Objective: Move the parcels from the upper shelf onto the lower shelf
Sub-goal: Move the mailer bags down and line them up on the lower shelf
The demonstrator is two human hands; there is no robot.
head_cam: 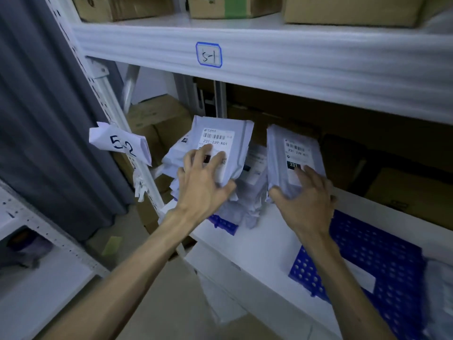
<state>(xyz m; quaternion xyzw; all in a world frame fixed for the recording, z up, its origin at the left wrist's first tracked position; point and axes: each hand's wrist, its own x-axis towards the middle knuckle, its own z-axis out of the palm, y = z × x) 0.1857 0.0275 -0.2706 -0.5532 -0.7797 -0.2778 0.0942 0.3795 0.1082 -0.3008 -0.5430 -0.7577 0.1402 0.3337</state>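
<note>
Two white plastic mailer parcels with barcode labels are in my hands over the lower shelf [257,244]. My left hand [204,180] grips the left parcel [220,141], fingers spread over its label and thumb under its lower edge. My right hand [306,192] holds the right parcel [291,153], which stands nearly upright, with fingers on its label and the thumb at its bottom left corner. Between and under them lies a heap of several more white parcels [250,190]. The upper shelf's [269,55] front edge carries a tag marked 5-1.
Cardboard boxes [353,8] stand on the upper shelf, and more boxes [157,119] sit at the back of the lower bay. Blue perforated mats [367,256] lie on the lower shelf. A paper tag [120,144] hangs on the left upright, with a grey curtain [41,114] beyond.
</note>
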